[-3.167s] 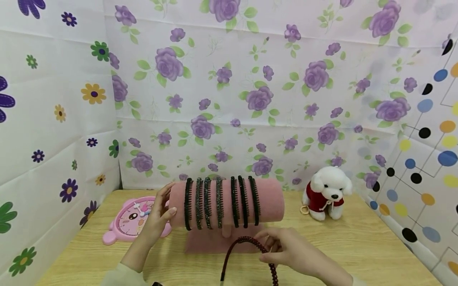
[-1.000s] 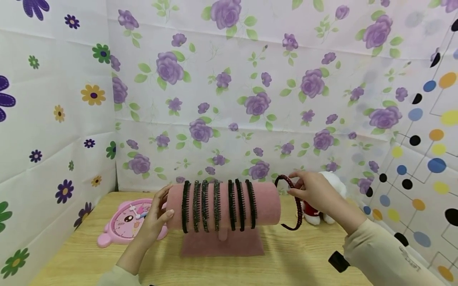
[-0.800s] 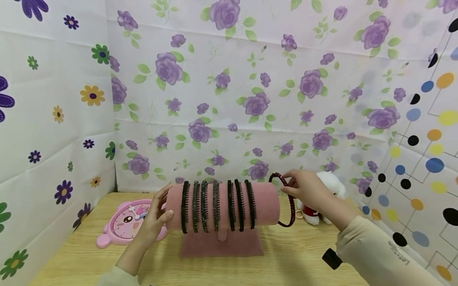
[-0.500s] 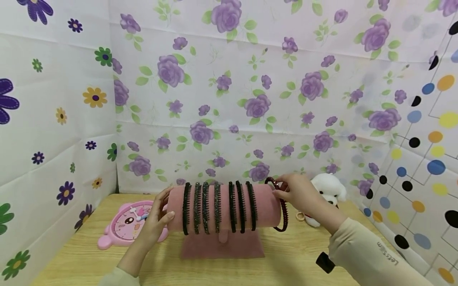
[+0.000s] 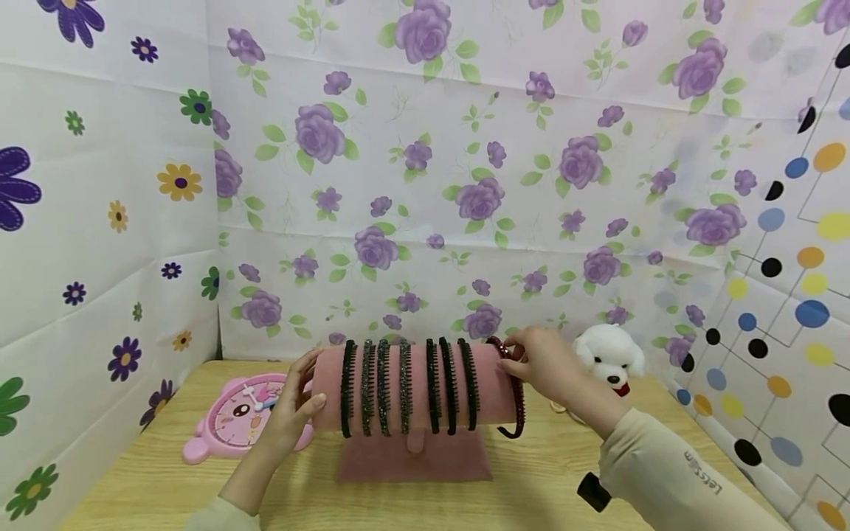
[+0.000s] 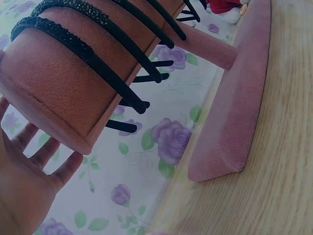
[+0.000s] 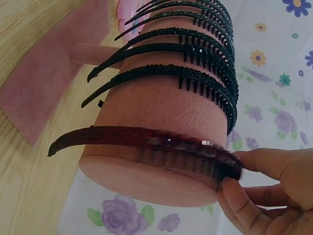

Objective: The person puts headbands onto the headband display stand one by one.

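Observation:
A pink padded headband stand has a horizontal roll on a flat base. Several black headbands with comb teeth and sparkling tops sit side by side around the roll. At the roll's left end, my left hand grips the edge, thumb in front and fingers behind. My right hand pinches a dark red beaded headband between thumb and fingers. That headband sits around the roll's right end, apart from the black ones. In the right wrist view, its free tip sticks out past the roll's side.
A pink toy clock lies at the left, behind my left forearm. A white plush dog sits at the back right, partly hidden by my right arm. A black object shows beside the right sleeve. Patterned cloth walls border the wooden table.
My right hand has brought the dark red headband up from the table's front to the roll's right end, then leftward over it. The left hand keeps its grip on the stand.

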`<state>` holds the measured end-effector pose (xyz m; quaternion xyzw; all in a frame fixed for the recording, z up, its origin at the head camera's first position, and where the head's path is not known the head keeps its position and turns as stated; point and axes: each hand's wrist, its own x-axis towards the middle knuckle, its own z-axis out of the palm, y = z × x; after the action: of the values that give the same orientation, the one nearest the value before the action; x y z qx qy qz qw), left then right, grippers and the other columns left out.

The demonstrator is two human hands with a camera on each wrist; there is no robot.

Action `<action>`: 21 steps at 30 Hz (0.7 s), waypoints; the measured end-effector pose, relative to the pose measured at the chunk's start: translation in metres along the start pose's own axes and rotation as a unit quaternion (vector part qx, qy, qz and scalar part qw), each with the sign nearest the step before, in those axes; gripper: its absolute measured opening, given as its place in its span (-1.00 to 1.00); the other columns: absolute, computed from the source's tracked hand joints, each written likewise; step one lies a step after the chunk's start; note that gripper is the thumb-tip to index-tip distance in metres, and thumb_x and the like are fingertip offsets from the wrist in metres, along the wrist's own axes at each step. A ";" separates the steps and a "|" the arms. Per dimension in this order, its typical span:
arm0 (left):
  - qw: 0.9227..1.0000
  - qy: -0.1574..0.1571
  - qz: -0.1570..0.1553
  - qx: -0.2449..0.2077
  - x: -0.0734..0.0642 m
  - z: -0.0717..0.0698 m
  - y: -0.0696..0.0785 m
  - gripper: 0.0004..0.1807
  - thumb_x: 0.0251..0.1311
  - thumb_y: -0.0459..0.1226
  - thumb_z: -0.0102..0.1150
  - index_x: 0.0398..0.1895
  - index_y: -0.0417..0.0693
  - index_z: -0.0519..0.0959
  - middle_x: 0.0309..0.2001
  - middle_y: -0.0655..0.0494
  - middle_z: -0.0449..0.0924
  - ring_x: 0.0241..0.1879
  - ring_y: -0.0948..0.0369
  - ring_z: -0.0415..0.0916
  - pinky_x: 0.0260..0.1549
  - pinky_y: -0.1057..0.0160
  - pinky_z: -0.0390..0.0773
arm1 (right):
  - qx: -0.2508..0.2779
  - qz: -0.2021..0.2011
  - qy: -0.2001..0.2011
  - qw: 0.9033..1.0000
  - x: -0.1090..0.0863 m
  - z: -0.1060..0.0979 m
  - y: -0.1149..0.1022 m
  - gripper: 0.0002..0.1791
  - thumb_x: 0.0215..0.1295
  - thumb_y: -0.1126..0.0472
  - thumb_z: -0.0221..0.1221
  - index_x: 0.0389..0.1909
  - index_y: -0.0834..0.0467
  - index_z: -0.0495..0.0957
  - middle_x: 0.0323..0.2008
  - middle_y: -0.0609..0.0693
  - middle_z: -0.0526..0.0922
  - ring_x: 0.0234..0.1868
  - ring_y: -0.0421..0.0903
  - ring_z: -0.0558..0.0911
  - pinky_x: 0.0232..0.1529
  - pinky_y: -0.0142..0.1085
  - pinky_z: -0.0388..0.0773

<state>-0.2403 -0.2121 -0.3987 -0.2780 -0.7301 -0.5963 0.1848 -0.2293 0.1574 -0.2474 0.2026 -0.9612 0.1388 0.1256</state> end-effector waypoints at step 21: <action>1.000 -0.001 0.002 0.001 -0.001 0.000 0.000 -0.30 0.33 -0.40 -0.12 0.51 0.03 -0.02 0.33 0.48 0.12 0.26 0.49 0.18 0.04 0.45 0.34 | 0.041 -0.068 -0.043 0.996 -0.013 0.000 0.029 -0.26 0.09 0.04 0.37 0.31 0.12 0.38 0.11 0.16 0.54 0.02 0.09 0.57 -0.12 -0.12 0.57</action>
<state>-0.2395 -0.2126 -0.3993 -0.2805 -0.7302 -0.5947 0.1855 -0.2298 0.1876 -0.2573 0.2786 -0.9431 0.1605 0.0847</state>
